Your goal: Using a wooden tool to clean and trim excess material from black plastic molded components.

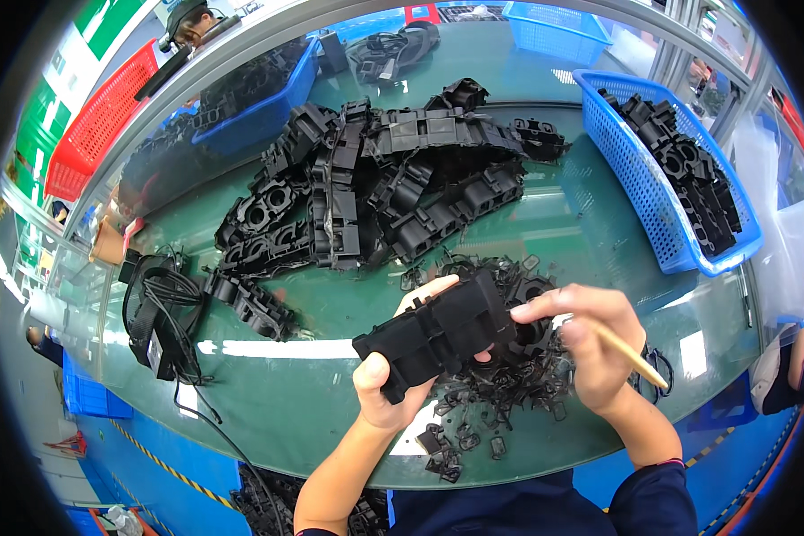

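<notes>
Blk plastic chain segment point(438, 332), tilted, held over scrap bits point(509, 380)

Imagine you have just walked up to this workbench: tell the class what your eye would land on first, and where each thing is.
First, the black plastic part held low in the middle by the left hand, while the right hand touches its right end and holds a tan wooden stick. Behind it, a big heap of black plastic parts sprawls across the green table. At the right, a blue basket holds more black pieces.
</notes>
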Action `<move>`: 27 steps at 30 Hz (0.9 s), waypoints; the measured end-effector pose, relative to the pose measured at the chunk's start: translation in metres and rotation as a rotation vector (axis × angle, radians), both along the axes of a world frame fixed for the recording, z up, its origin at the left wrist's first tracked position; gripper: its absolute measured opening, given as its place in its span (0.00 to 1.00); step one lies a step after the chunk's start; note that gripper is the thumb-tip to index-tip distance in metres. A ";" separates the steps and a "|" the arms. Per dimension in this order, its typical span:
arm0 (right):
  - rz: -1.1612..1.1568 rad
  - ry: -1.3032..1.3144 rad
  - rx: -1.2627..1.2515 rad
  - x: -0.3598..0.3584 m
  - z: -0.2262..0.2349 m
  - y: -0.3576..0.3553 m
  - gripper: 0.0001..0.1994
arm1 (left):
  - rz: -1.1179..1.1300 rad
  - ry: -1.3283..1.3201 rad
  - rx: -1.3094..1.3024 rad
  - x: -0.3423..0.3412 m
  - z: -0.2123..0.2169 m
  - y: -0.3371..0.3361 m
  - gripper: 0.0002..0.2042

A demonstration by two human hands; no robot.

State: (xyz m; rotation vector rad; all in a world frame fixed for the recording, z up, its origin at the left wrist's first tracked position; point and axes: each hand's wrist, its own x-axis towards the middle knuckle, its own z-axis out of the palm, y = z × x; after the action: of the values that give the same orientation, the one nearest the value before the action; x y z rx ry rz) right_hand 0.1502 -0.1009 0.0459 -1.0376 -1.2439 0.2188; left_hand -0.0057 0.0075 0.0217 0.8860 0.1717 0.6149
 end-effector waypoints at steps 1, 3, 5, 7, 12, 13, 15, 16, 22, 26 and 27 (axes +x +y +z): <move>-0.029 -0.017 -0.019 0.002 -0.001 0.001 0.08 | -0.002 -0.001 -0.012 0.000 0.000 -0.001 0.47; -0.102 -0.140 -0.155 0.008 -0.002 -0.003 0.08 | -0.016 0.027 -0.017 -0.001 0.000 -0.001 0.47; -0.100 -0.303 -0.131 0.006 0.002 0.004 0.08 | -0.013 0.050 0.002 0.001 0.003 -0.001 0.46; -0.056 -0.356 -0.250 0.003 0.009 0.003 0.12 | 0.023 0.071 0.039 0.002 0.006 -0.003 0.46; -0.055 -0.255 -0.182 0.003 -0.005 0.006 0.06 | 0.068 0.155 0.214 0.004 0.000 -0.004 0.49; -0.005 -0.147 -0.246 0.002 -0.005 0.006 0.05 | 0.081 0.189 0.244 0.004 0.000 -0.004 0.50; 0.098 0.128 -0.410 -0.001 -0.001 0.004 0.03 | 0.018 0.140 0.148 0.001 -0.004 -0.001 0.47; 0.173 0.358 -0.519 0.001 0.003 0.001 0.06 | -0.022 0.111 0.102 0.001 -0.004 0.000 0.45; 0.105 0.241 -0.383 0.005 0.000 0.003 0.05 | -0.104 0.037 -0.044 -0.004 -0.001 0.002 0.44; 0.078 -0.182 -0.286 0.007 0.001 0.004 0.05 | -0.082 0.055 -0.015 -0.001 -0.002 0.003 0.44; 0.065 -0.208 -0.280 0.007 -0.001 0.004 0.03 | -0.061 0.067 0.010 0.000 -0.002 0.002 0.44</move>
State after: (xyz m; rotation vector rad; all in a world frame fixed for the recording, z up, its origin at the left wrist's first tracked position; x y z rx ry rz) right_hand 0.1567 -0.0971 0.0445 -1.2867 -1.4643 0.3498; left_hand -0.0057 0.0098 0.0196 0.9193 0.2015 0.5295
